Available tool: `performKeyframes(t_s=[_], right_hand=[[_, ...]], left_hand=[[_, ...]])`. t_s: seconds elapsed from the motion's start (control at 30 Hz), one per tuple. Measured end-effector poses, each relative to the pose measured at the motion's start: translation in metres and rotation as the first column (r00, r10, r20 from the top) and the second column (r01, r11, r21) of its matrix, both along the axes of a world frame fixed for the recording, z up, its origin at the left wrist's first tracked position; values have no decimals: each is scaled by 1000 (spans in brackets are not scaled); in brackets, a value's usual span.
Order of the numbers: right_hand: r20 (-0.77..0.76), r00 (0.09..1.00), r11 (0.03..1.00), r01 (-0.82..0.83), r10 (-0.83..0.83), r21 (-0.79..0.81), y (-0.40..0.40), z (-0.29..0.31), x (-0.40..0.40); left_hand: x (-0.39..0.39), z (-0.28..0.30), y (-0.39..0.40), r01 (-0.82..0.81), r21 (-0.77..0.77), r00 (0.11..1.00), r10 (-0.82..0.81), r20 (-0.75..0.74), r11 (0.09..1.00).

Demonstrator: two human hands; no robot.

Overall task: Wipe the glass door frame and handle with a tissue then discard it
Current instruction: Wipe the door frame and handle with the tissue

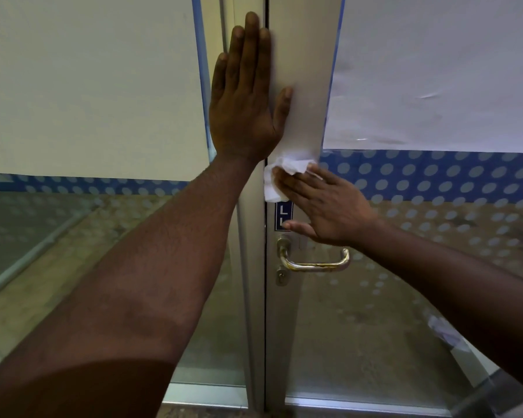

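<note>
A pale metal door frame (302, 70) runs upright through the middle of the view. My left hand (245, 95) lies flat on it, fingers spread and pointing up, holding nothing. Lower down, my right hand (323, 203) presses a crumpled white tissue (280, 176) against the frame with its fingertips. Just under that hand sits a worn, tarnished metal handle (314, 263) with a keyhole (281, 277) below it. A blue sticker (283, 217) with white letters is partly hidden by my right hand.
White paper sheets (88, 86) cover the upper glass on both sides. A blue band with pale dots (435, 179) crosses the glass at handle height. Through the lower glass (360, 327) I see a floor. A dark gap (266, 297) separates the two door leaves.
</note>
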State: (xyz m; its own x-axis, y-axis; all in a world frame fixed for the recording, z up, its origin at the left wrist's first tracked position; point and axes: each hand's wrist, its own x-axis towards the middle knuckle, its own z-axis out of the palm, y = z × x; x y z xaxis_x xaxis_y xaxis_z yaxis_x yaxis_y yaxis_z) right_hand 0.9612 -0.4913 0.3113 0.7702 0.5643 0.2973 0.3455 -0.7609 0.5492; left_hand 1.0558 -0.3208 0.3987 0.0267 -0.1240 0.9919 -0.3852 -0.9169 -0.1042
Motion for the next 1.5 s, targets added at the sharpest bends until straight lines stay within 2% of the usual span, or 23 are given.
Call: performKeyframes(t_s=[0.2, 0.33, 0.57, 0.7, 0.93, 1.07, 1.23, 1.33, 1.5], right_hand=[[-260, 964, 984, -95, 53, -153, -10, -29, -6], [-176, 984, 994, -51, 34, -93, -12, -23, -5], [-235, 966, 982, -139, 106, -129, -5, -32, -5], [-191, 977, 983, -119, 91, -141, -8, -26, 1], [-304, 947, 972, -162, 104, -170, -8, -32, -3], [-200, 977, 988, -103, 79, -115, -20, -1, -2], [-287, 956, 973, -118, 58, -198, -30, -14, -10], [-278, 959, 962, -122, 52, -243, -42, -13, -8], [-351, 933, 943, -186, 82, -275, -27, -30, -8]], left_hand=[[-2, 0, 0, 7, 7, 1000, -7, -18, 1000], [0, 0, 0, 9, 13, 1000, -9, -10, 1000], [0, 0, 0, 23, 9, 1000, -23, -17, 1000], [0, 0, 0, 17, 5, 1000, -17, -6, 1000], [-1, 0, 0, 21, 3, 1000, -21, -10, 1000], [0, 0, 0, 23, 1, 1000, -23, 0, 1000], [-1, -1, -1, 25, -5, 1000, -25, -1, 1000], [-2, 0, 0, 23, 0, 1000, -23, -2, 1000], [-2, -1, 0, 18, 4, 1000, -18, -10, 1000]])
